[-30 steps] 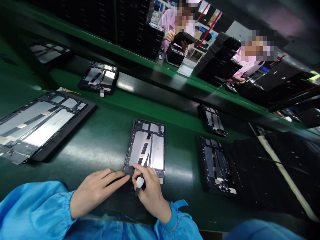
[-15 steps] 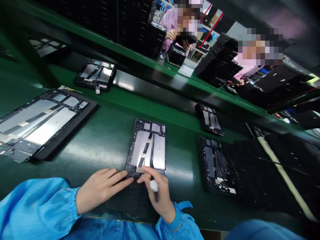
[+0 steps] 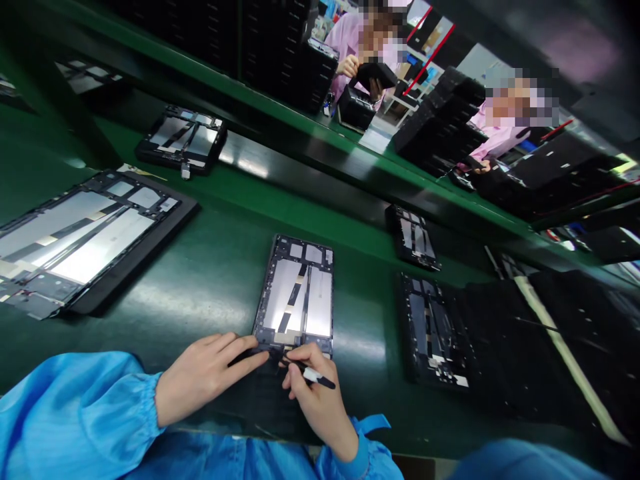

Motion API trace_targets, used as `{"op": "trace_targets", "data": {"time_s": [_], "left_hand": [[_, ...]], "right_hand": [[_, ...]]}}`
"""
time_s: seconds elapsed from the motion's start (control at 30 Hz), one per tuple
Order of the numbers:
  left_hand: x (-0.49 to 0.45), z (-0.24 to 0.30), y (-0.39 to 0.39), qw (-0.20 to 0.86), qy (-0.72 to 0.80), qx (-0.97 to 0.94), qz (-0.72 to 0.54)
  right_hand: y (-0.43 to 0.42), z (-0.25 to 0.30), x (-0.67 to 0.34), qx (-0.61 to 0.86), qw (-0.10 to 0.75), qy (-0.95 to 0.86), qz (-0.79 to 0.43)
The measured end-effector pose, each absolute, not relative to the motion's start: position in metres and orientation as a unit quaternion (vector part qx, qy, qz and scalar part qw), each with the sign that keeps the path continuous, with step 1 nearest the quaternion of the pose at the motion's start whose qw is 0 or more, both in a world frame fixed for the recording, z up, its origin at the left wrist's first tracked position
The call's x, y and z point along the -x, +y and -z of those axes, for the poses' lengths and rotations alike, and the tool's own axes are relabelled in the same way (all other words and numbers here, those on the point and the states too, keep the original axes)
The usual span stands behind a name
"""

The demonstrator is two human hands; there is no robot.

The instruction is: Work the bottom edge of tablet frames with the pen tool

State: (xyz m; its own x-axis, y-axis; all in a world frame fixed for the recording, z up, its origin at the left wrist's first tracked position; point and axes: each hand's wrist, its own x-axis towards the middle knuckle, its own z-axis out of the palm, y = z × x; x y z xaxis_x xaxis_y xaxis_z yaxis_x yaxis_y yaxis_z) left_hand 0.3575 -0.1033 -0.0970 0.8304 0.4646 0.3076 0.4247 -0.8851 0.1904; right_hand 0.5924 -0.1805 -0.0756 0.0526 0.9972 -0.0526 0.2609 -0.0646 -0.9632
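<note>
The opened tablet (image 3: 299, 293) lies lengthwise on the green tabletop (image 3: 210, 267), straight ahead of the person, with its near short edge over a black mat (image 3: 253, 407) at the tabletop's front edge. The left hand (image 3: 210, 375) lies flat, its fingers (image 3: 250, 347) stretched out and uncurled, the tips pressing on the tablet's near left corner. The right hand (image 3: 317, 400) has its fingers closed around a pen-shaped tool (image 3: 313, 377), whose dark tip rests at the tablet's near edge, just beside the left fingertips. Bare green surface lies open on both long sides of the tablet. To the left it runs as far as a larger opened tablet (image 3: 80, 240), which sits well apart and at an angle. To the right the gap is narrower, ending at a dark tablet frame (image 3: 433, 330) that lies roughly parallel. Beyond the far short edge there is free surface up to a dark strip (image 3: 310, 190) crossing the view, where another tablet (image 3: 181, 139) rests at the left and a smaller one (image 3: 413, 237) at the right. Blue sleeves (image 3: 75, 417) cover both forearms along the front edge.
</note>
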Motion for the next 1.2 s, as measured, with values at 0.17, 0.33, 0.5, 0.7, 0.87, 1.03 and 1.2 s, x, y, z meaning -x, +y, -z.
{"op": "trace_targets", "data": {"time_s": [0.17, 0.33, 0.5, 0.7, 0.87, 1.03, 1.2], "left_hand": [[-0.358, 0.096, -0.101, 0.048, 0.223, -0.955, -0.191], [-0.358, 0.1, -0.098, 0.04, 0.207, -0.951, -0.225], [-0.358, 0.099, -0.098, 0.036, 0.21, -0.952, -0.219], [-0.357, 0.099, -0.1, 0.033, 0.211, -0.956, -0.203], [-0.353, 0.093, -0.099, 0.035, 0.206, -0.961, -0.183], [-0.347, 0.088, -0.098, 0.047, 0.191, -0.961, -0.196], [-0.348, 0.088, -0.095, 0.053, 0.194, -0.958, -0.203]], "right_hand": [[-0.185, 0.082, -0.606, 0.614, 0.453, -0.478, -0.435], [-0.187, 0.084, -0.604, 0.573, 0.51, -0.457, -0.45], [-0.18, 0.079, -0.593, 0.558, 0.455, -0.528, -0.45], [-0.185, 0.084, -0.607, 0.601, 0.448, -0.485, -0.451], [-0.189, 0.085, -0.609, 0.602, 0.469, -0.452, -0.462], [-0.184, 0.078, -0.597, 0.549, 0.452, -0.523, -0.469], [-0.18, 0.068, -0.594, 0.515, 0.437, -0.601, -0.427]]}}
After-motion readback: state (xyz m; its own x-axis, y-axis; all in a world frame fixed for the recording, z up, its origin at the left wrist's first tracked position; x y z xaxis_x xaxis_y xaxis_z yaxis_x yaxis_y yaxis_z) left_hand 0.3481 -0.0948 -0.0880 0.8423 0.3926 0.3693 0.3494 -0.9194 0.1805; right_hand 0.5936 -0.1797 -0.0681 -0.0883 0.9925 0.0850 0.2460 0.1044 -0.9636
